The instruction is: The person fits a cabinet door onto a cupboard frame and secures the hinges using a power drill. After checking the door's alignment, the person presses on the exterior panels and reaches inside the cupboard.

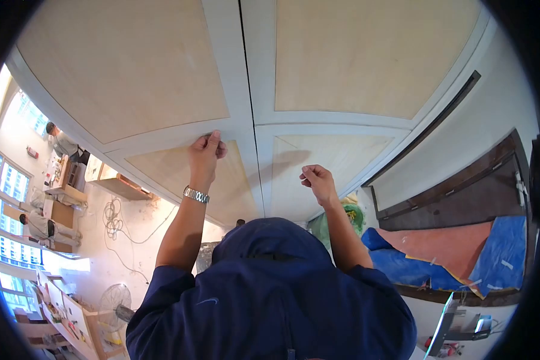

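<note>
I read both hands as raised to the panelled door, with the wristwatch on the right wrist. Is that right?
Not quite. The head view shows the left hand and the right hand raised to the panelled door, but the wristwatch is on the left wrist; the right wrist is bare.
</note>
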`<state>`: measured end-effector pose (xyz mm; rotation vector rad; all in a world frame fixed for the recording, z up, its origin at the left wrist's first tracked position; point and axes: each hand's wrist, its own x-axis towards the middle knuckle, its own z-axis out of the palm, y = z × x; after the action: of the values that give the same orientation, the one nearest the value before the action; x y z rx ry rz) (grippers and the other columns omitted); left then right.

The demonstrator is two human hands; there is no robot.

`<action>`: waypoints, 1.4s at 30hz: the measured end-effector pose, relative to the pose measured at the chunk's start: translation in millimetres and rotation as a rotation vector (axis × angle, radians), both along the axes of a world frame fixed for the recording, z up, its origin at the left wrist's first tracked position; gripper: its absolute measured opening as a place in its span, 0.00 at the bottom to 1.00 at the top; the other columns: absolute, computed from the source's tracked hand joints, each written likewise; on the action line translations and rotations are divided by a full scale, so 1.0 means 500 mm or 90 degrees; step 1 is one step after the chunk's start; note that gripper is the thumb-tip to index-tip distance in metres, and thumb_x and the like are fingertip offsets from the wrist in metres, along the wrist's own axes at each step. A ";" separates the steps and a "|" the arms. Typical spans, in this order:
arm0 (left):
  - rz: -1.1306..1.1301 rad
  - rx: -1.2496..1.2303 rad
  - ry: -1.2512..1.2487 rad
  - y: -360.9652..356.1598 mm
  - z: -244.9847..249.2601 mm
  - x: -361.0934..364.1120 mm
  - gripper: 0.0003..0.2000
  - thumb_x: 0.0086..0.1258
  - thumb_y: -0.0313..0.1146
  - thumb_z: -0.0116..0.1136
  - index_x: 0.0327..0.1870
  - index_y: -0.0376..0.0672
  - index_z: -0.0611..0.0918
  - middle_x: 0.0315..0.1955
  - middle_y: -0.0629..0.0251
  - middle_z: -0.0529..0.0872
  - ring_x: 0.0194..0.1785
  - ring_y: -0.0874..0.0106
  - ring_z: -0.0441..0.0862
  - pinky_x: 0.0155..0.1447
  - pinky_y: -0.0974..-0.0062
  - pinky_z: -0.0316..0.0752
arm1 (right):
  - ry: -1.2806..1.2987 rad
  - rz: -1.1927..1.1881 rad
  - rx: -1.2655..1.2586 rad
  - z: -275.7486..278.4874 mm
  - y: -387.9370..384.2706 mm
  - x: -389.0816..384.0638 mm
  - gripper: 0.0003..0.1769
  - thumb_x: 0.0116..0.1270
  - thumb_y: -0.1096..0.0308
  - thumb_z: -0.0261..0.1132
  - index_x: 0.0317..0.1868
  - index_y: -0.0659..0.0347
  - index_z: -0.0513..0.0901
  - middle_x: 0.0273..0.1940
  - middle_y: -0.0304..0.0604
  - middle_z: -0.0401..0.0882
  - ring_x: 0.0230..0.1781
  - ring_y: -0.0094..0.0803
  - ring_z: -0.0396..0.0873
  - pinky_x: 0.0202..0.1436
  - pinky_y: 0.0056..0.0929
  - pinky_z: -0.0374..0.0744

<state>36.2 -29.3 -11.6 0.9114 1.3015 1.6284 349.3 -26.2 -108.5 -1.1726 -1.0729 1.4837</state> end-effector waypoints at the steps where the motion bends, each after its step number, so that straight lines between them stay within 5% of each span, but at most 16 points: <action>1: -0.001 -0.008 0.001 0.001 -0.005 -0.003 0.13 0.71 0.39 0.60 0.33 0.37 0.80 0.24 0.66 0.82 0.25 0.77 0.78 0.33 0.78 0.79 | -0.003 0.000 0.013 0.001 0.004 -0.004 0.11 0.69 0.63 0.64 0.41 0.65 0.80 0.32 0.40 0.81 0.30 0.23 0.77 0.37 0.23 0.78; 7: -0.098 -0.156 0.053 -0.041 -0.082 -0.025 0.12 0.71 0.37 0.59 0.33 0.35 0.81 0.24 0.65 0.82 0.25 0.77 0.78 0.31 0.79 0.77 | -0.198 -0.076 0.242 0.076 0.010 0.004 0.07 0.69 0.74 0.59 0.44 0.66 0.81 0.35 0.38 0.80 0.36 0.20 0.77 0.41 0.20 0.75; 8: -0.123 -0.177 0.059 -0.052 -0.107 -0.034 0.12 0.71 0.37 0.59 0.34 0.35 0.81 0.25 0.65 0.82 0.26 0.77 0.79 0.32 0.79 0.77 | -0.352 -0.086 0.343 0.117 0.011 0.015 0.06 0.69 0.74 0.59 0.43 0.66 0.81 0.36 0.37 0.80 0.37 0.21 0.76 0.43 0.20 0.75; 12: -0.140 -0.262 0.035 -0.081 -0.216 -0.087 0.12 0.71 0.38 0.59 0.36 0.36 0.81 0.28 0.65 0.83 0.30 0.76 0.81 0.36 0.79 0.78 | -0.350 -0.001 0.415 0.235 0.024 0.004 0.07 0.71 0.72 0.62 0.44 0.67 0.81 0.39 0.39 0.81 0.40 0.23 0.78 0.46 0.21 0.76; 17: -0.032 -0.381 -0.053 -0.165 -0.340 -0.119 0.15 0.70 0.41 0.59 0.40 0.34 0.81 0.30 0.63 0.84 0.30 0.76 0.81 0.37 0.78 0.78 | -0.565 0.192 0.503 0.207 0.043 -0.066 0.06 0.65 0.71 0.67 0.40 0.63 0.83 0.39 0.45 0.83 0.40 0.33 0.80 0.48 0.28 0.76; 21: 0.043 -0.486 -0.133 -0.262 -0.482 -0.153 0.16 0.71 0.42 0.59 0.42 0.35 0.81 0.32 0.63 0.84 0.29 0.76 0.81 0.37 0.77 0.79 | -0.656 0.497 0.392 0.137 0.072 -0.147 0.11 0.62 0.69 0.69 0.45 0.62 0.83 0.43 0.47 0.83 0.47 0.39 0.81 0.53 0.32 0.77; 24: 0.091 -0.544 -0.217 -0.349 -0.588 -0.143 0.15 0.70 0.41 0.58 0.42 0.35 0.81 0.32 0.63 0.85 0.28 0.77 0.80 0.35 0.77 0.78 | -0.702 0.736 0.161 0.137 0.094 -0.221 0.14 0.63 0.66 0.68 0.47 0.61 0.83 0.45 0.46 0.83 0.48 0.40 0.81 0.53 0.33 0.77; 27: 0.116 -0.606 -0.267 -0.423 -0.662 -0.135 0.14 0.70 0.40 0.58 0.42 0.36 0.81 0.32 0.62 0.85 0.29 0.75 0.80 0.34 0.77 0.78 | -0.714 0.834 0.219 0.108 0.107 -0.286 0.15 0.63 0.63 0.67 0.48 0.61 0.82 0.46 0.48 0.82 0.47 0.41 0.81 0.52 0.34 0.77; 36: 0.276 -0.643 -0.311 -0.524 -0.754 -0.307 0.15 0.69 0.41 0.59 0.43 0.37 0.81 0.32 0.63 0.85 0.31 0.74 0.82 0.35 0.77 0.78 | -0.699 0.754 0.616 0.001 0.125 -0.459 0.10 0.59 0.69 0.70 0.42 0.60 0.84 0.40 0.45 0.84 0.42 0.44 0.82 0.46 0.37 0.79; 42: 0.346 -0.477 -0.272 -0.525 -0.750 -0.425 0.13 0.71 0.42 0.59 0.44 0.41 0.81 0.34 0.67 0.84 0.32 0.78 0.80 0.38 0.79 0.77 | -0.713 0.667 0.724 -0.039 0.119 -0.438 0.10 0.56 0.74 0.71 0.40 0.61 0.83 0.41 0.45 0.83 0.44 0.44 0.81 0.46 0.38 0.79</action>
<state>-176.3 -292.0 -386.4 -0.2521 1.7311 1.4053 130.4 33.4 -127.9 -0.4452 -3.0451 0.3614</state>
